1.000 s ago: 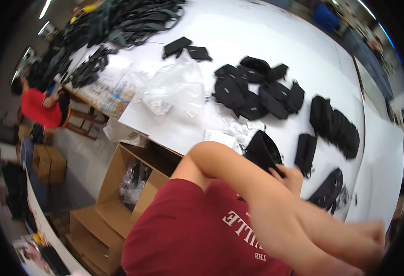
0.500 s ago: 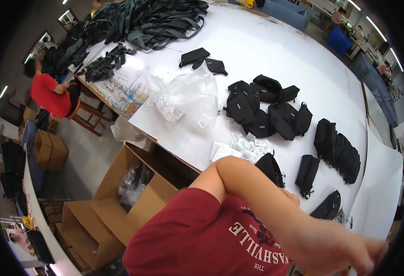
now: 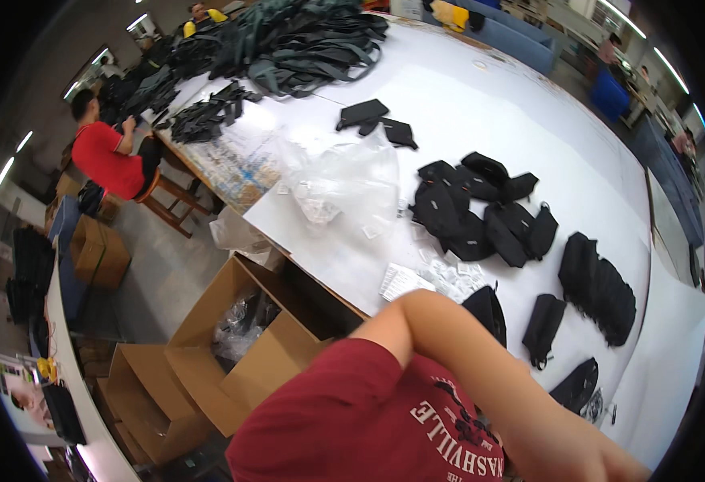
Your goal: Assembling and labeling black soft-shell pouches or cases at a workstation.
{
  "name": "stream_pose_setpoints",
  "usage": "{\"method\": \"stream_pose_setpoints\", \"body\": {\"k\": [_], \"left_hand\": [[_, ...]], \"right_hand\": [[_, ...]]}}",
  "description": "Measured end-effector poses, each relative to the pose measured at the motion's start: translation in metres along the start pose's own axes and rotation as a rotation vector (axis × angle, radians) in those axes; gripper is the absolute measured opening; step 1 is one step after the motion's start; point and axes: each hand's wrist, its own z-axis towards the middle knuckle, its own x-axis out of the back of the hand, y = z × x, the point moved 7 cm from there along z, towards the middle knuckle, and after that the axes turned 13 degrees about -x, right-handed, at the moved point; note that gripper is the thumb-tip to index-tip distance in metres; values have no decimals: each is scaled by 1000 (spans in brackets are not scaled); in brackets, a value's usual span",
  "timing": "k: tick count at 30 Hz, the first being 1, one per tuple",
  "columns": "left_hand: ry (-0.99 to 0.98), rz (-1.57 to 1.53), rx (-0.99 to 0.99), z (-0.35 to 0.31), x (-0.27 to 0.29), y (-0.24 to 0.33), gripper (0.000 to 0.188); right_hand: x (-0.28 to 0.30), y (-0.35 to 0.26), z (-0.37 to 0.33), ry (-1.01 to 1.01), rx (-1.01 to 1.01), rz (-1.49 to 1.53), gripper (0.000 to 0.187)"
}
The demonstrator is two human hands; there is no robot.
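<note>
My left arm bends across my chest, and my left hand reaches the lower right rim, its fingers cut off from sight. Nearest to it on the white table lie a black zip pouch and a small clear-wrapped item. Another black pouch lies farther up, and one more stands partly behind my forearm. A heap of small white tags sits beside a white tag sheet. My right hand does not show. Whether my left hand holds anything is hidden.
Loose black pouches and a tight row of them lie on the table. A clear plastic bag rests left of them, below dark straps. Open cartons stand at left; a person in red sits beyond.
My left hand has moved down, mostly out of the picture. The view has shifted, so the table and its things appear lower and farther right. The seated person's head and arm now show more.
</note>
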Motion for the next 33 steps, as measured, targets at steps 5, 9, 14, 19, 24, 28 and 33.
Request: {"method": "stream_pose_setpoints", "body": {"k": [5,9,14,19,24,28,33], "left_hand": [[488,1207,-15,-119,86,80,41],[1254,1527,-128,-276,121,137,63],[1007,866,-202,-295,126,85,97],[908,894,-267,-294,134,95,59],[1064,779,-349,-313,134,91,39],[1335,731,-475,-304,127,90,45],[1457,720,-420,-288,126,92,48]], "right_hand": [[40,-19,8,358,239,-136,19],[77,-83,13,433,316,18,27],[63,-113,3,293,497,-7,36],[46,-124,-6,207,585,4,26],[44,-122,-3,258,485,44,18],[53,-100,1,401,326,275,10],[36,-41,18,341,-292,865,16]]}}
